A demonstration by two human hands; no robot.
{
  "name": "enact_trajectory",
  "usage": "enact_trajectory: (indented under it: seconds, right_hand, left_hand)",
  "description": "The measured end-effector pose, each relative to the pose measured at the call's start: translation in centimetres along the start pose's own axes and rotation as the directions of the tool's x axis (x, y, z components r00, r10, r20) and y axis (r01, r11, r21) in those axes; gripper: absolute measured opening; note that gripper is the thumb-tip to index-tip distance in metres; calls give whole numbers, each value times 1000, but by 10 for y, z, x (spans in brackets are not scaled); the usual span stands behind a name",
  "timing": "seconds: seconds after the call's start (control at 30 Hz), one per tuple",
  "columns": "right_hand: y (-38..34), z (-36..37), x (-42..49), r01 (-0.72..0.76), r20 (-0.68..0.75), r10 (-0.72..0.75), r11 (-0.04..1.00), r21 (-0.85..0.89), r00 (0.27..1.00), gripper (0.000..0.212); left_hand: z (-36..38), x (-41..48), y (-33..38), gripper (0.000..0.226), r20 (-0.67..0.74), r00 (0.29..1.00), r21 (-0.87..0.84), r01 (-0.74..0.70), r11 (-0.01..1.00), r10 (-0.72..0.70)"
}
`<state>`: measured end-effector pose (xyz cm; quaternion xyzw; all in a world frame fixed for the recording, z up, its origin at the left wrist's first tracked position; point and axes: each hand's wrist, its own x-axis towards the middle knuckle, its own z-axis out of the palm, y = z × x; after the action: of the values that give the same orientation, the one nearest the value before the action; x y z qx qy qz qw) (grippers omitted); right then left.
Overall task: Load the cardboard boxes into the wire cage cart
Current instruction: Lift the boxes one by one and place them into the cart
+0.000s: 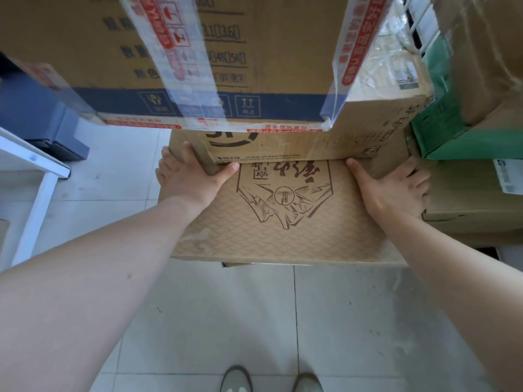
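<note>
Six boxes (285, 210) (one green (441, 131)); two hands (192, 176) (393, 188)

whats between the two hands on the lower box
Head view: between the left hand and the right hand lies only the bare top of the patterned box, with its printed emblem; the SF box sits just behind.

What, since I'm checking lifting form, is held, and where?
The SF box, at its bottom corners: the left hand grips the left corner; the right hand presses flat against the right corner.
</note>
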<state>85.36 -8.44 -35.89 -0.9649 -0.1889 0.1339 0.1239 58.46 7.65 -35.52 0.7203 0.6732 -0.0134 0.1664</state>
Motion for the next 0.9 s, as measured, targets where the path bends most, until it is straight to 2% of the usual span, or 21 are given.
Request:
enact_trajectory:
  seconds: [0.2,0.3,0.5,0.63,0.9]
  right_hand:
    - [-8,-9,2,-80,126,71,995,63,989,132]
    - [-14,-17,3,-132,175,114,987,96,978,134]
    - [-5,-22,-9,-116,118,98,981,153,988,130]
    - [3,-23,-19,-132,109,119,984,116,987,125]
    - [36,-38,-30,-90,111,90,996,-12,990,113]
  left_hand:
    - [-14,-1,7,120,89,995,3,52,999,-52]
    - [-19,-1,8,117,74,994,-62,88,994,-83]
    - [-27,-15,16,109,85,981,-167,187,968,-174]
    - [-25,-21,20,113,78,932,-257,361,896,-354]
    - [-25,-33,-3,123,74,931,-179,364,914,-357]
